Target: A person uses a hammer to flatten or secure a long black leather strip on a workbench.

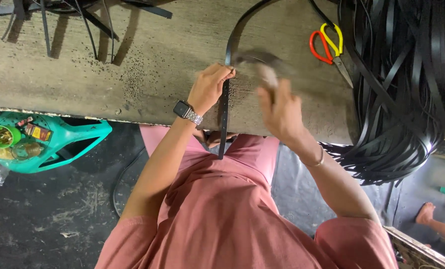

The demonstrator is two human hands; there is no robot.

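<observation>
Two hands: left (pixel 210 87) pins flat black strap (pixel 224 117), right (pixel 280 112) blurred.

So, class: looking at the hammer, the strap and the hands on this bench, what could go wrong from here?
1. The left hand pinches the strap right where the blurred hammer swings, so a miss could hit the fingers.
2. The strap hangs over the bench edge and could slip out of place.
3. The scissors lie close to the right hand and could be knocked.
</observation>
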